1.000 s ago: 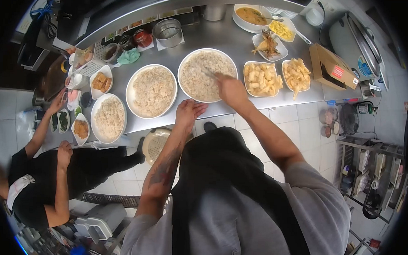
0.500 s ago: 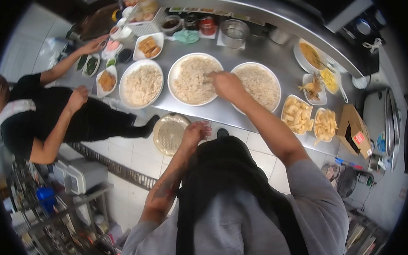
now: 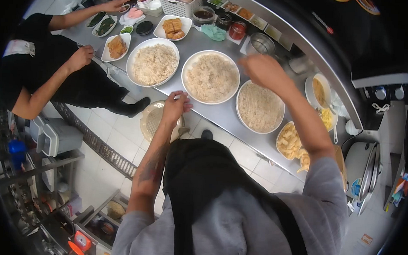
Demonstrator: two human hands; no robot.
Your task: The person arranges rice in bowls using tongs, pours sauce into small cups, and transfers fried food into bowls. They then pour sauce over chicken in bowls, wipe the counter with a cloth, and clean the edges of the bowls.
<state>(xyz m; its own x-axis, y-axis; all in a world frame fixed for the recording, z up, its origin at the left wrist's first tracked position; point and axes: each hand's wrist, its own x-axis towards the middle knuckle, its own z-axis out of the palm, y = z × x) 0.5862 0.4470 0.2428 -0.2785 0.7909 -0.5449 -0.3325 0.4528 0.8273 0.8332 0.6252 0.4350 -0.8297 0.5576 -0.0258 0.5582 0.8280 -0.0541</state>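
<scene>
Three round white dishes of rice stand in a row on the steel counter: a left dish [image 3: 131, 63], a middle dish [image 3: 184, 76] and a right dish [image 3: 238, 106]. My right hand [image 3: 264, 72] is raised by the gap between the middle and right dishes, its fingers bent together. Whatever they pinch, if anything, is too small or hidden to name. My left hand [image 3: 174, 109] hovers near the counter's front edge, just below the middle dish. Its fingers are loosely bent and apart, with nothing in them.
A co-worker's hand [image 3: 82, 57] holds a thin utensil at left. Behind the dishes are fried pieces [image 3: 173, 28], a green cloth [image 3: 213, 32], a red jar [image 3: 237, 31] and a metal pot [image 3: 261, 44]. Pale yellow pieces [image 3: 289, 140] fill a bowl at right.
My right hand has lifted out of the middle dish's rice and moved away to its right. My left hand has moved up-left toward the counter. The view has turned.
</scene>
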